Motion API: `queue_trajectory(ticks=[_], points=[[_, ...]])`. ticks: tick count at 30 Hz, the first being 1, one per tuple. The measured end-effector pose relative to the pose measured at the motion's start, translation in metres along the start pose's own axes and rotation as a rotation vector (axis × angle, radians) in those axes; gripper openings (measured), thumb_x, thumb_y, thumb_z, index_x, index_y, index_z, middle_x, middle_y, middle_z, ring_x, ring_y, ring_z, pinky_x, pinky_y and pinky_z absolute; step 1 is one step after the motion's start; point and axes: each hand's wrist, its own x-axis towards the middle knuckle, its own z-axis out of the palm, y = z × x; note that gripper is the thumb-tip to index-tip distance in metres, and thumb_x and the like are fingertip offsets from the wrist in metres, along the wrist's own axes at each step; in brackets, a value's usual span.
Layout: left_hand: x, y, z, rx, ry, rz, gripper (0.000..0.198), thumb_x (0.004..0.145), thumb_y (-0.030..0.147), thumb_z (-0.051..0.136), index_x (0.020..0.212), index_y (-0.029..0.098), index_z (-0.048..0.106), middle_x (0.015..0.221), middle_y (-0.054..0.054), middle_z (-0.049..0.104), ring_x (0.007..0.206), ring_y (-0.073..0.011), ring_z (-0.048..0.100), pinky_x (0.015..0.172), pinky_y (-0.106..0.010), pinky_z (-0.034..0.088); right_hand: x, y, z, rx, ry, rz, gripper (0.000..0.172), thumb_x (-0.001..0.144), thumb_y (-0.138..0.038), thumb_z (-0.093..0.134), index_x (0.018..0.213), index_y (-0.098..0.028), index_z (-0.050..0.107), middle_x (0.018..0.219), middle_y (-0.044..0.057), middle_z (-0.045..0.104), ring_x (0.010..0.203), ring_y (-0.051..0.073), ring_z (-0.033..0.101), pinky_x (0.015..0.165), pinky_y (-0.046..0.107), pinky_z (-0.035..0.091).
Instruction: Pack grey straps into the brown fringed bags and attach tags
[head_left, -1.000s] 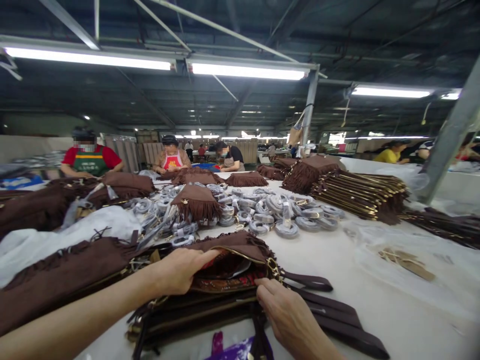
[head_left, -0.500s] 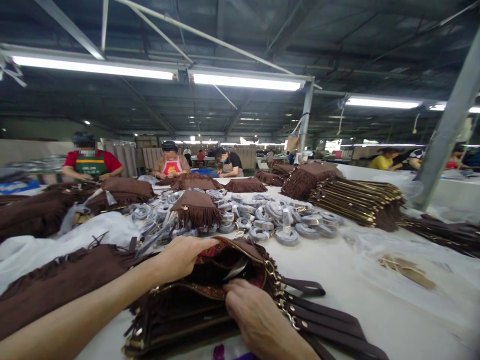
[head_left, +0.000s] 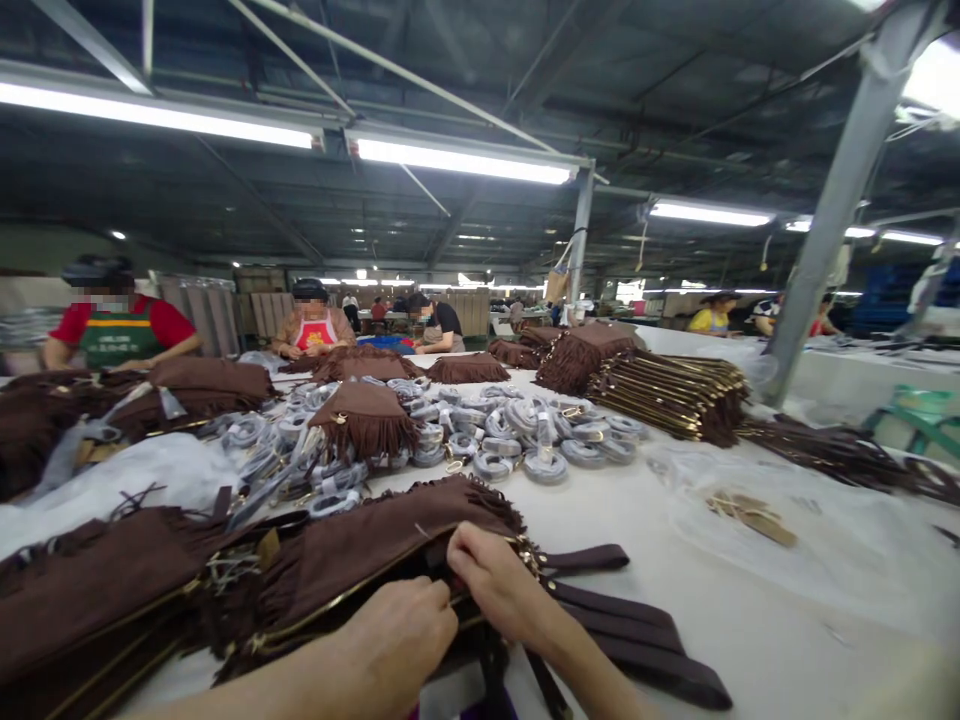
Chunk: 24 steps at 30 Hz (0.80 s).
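White laminate covers the long bench (head_left: 757, 610), which runs from the near edge away toward 12 o'clock. Brown suede bags with fringe lie heaped along it at 9 o'clock (head_left: 90, 590), and a neat stack of bags (head_left: 675, 395) with gold zip edges sits at 1 o'clock. A sheet of clear plastic (head_left: 817, 540) is spread at 3 o'clock. A heap of grey wrapped coils (head_left: 517, 435) fills the middle at 12 o'clock, with one small fringed bag (head_left: 364, 420) perched on it. Across the bench at 10 o'clock a person in a red shirt and green apron (head_left: 120, 330) is at work, and a person in a red apron (head_left: 311, 325) at 11 o'clock.

Nearest the camera, at 6 o'clock, lies a brown fringed bag (head_left: 352, 545), flat on the bench with its gold zip edge facing the camera. Its dark straps (head_left: 622, 630) trail off toward 4 o'clock. The right hand (head_left: 491, 580) is closed in a pinch on the bag's top edge at the zip end, beside the gold hardware. The left hand (head_left: 397, 640) rests just beside it at 7 o'clock, fingers curled under against the zip edge; whether it grips anything cannot be told. A few tan tags (head_left: 750, 510) lie under the plastic.
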Motion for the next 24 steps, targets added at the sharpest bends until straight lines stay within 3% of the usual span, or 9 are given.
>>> queue_trajectory(ticks=[3,7,12,15,17,20,24], points=[[0.02,-0.009,0.011,-0.171,0.136,-0.048,0.033,0.079,0.001,0.043,0.1,0.013,0.065,0.114,-0.014,0.065,0.104,-0.0266,0.061,0.093,-0.038,0.05,0.02,0.001,-0.019,-0.081,0.01,-0.065,0.016,0.086,-0.013,0.044,0.073,-0.019,0.048,0.075,-0.001,0.055,0.075,0.015,0.051,0.068,0.026,0.035],[0.05,-0.036,0.014,-0.407,0.269,-0.161,0.044,0.078,-0.001,0.037,0.109,0.013,0.065,0.114,-0.014,0.069,0.107,-0.0254,0.063,0.096,-0.036,0.047,0.034,0.007,-0.03,-0.084,-0.038,-0.103,0.013,0.084,-0.012,0.045,0.075,-0.02,0.05,0.073,-0.002,0.054,0.072,0.014,0.049,0.066,0.026,0.033],[0.072,-0.064,0.022,-0.549,0.351,-0.084,0.053,0.072,0.001,0.039,0.112,0.021,0.069,0.121,-0.007,0.068,0.115,-0.023,0.059,0.103,-0.035,0.042,0.027,0.018,-0.034,0.152,0.034,-0.092,0.013,0.087,-0.02,0.045,0.077,-0.02,0.053,0.082,0.0,0.063,0.078,0.015,0.056,0.07,0.025,0.039],[0.078,-0.072,0.031,-0.67,0.387,-0.077,0.054,0.071,0.005,0.043,0.116,0.021,0.068,0.127,-0.006,0.066,0.121,-0.0238,0.055,0.108,-0.036,0.037,0.016,0.024,-0.037,0.212,0.044,-0.024,0.013,0.088,-0.022,0.045,0.081,-0.02,0.056,0.076,0.0,0.066,0.069,0.015,0.058,0.066,0.025,0.042],[0.08,-0.075,0.035,-0.81,0.388,-0.089,0.057,0.069,0.006,0.044,0.119,0.02,0.066,0.127,-0.005,0.066,0.122,-0.0239,0.054,0.111,-0.037,0.034,0.01,0.027,-0.039,0.09,0.03,-0.024,0.013,0.085,-0.017,0.046,0.078,-0.02,0.057,0.069,-0.002,0.063,0.065,0.014,0.057,0.064,0.024,0.04],[0.08,-0.074,0.036,-1.064,0.312,-0.215,0.064,0.064,0.007,0.042,0.123,0.017,0.063,0.114,-0.003,0.071,0.105,-0.0238,0.062,0.1,-0.039,0.045,0.006,0.026,-0.039,-0.148,0.011,-0.073,0.015,0.084,-0.012,0.048,0.077,-0.02,0.059,0.075,0.0,0.064,0.072,0.015,0.058,0.067,0.024,0.038],[0.078,-0.067,0.033,-1.155,0.276,-0.387,0.068,0.061,0.009,0.042,0.126,0.017,0.059,0.1,-0.001,0.074,0.097,-0.0234,0.064,0.087,-0.036,0.051,0.011,0.02,-0.038,-0.348,0.04,0.067,0.019,0.091,-0.016,0.042,0.088,-0.021,0.061,0.079,0.003,0.068,0.075,0.018,0.061,0.065,0.025,0.035]])
